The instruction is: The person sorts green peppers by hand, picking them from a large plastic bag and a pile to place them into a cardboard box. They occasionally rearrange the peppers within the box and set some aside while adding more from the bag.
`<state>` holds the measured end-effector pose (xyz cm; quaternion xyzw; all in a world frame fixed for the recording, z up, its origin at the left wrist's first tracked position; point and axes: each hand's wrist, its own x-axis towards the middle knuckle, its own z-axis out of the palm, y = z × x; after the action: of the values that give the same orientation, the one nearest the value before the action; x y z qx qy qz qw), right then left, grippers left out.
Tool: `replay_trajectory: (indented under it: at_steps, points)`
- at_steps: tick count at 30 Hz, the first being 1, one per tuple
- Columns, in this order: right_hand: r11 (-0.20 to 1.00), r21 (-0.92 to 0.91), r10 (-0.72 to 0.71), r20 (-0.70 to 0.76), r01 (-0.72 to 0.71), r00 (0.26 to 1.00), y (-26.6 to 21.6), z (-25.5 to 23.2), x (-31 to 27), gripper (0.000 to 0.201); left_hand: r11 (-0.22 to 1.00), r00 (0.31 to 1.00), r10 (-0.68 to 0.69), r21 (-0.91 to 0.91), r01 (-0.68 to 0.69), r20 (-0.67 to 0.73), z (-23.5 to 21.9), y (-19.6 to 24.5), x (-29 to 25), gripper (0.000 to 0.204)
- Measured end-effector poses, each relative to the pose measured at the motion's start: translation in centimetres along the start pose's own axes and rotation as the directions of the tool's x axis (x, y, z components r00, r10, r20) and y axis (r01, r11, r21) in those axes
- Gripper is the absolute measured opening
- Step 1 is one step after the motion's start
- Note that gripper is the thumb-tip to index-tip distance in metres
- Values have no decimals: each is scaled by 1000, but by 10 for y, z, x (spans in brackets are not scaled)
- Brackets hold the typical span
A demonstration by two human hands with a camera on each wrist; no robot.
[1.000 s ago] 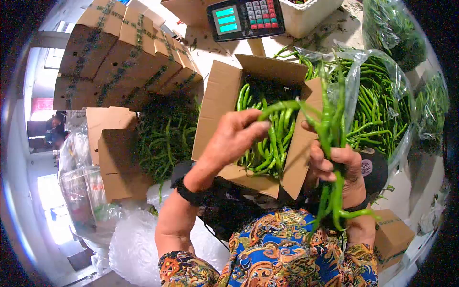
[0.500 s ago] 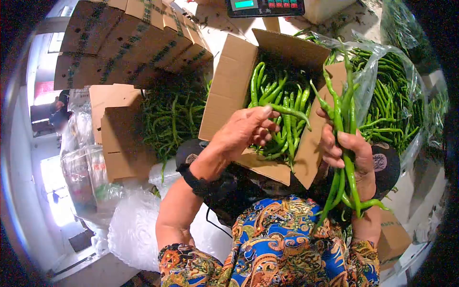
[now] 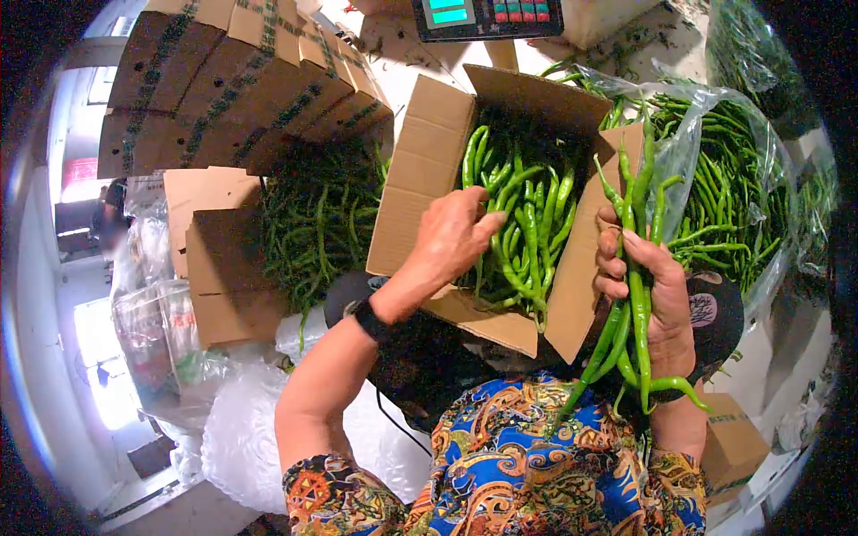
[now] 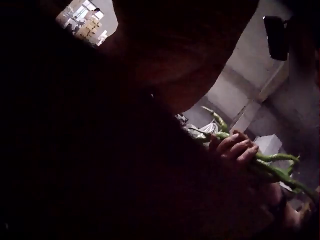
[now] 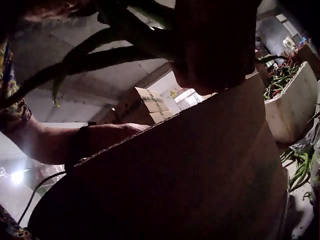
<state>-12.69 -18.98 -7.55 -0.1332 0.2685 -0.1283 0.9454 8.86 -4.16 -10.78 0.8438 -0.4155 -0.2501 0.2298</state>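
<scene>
In the head view my right hand grips a bunch of long green chili peppers, their ends sticking out above and below the fist. My left hand is over the left part of an open cardboard box, thumb and fingers apart, with no pepper visible between them. More green chili peppers lie lengthwise inside this box, close by the left fingertips. The left wrist view is mostly dark but shows the right fingers curled round the bunch. A cardboard flap fills much of the right wrist view.
A clear plastic bag full of green peppers lies right of the box. Left of it is a darker pile of peppers, beside stacked, taped cartons. A digital scale stands behind. Bubble wrap lies at lower left.
My left hand held a single pepper over the box; now that pepper is out of its fingers and the hand has drawn slightly left. My right hand keeps its bunch, held more upright.
</scene>
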Motion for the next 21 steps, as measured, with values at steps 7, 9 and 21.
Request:
replay_trajectory:
  at_steps: [7, 9, 21]
  points:
    - [992, -106, -80, -99, 69, 992, -3, 5, -2, 34, 972, 978, 144, 210, -110, -154, 32, 7, 2, 25]
    - [988, -139, -84, -83, 72, 993, -3, 5, -3, 35, 973, 970, 174, 179, -143, -172, 23, 8, 6, 24]
    - [984, -147, -110, -76, 98, 991, -6, 9, -6, 39, 992, 980, -49, -124, 26, -191, -27, 36, 49, 33]
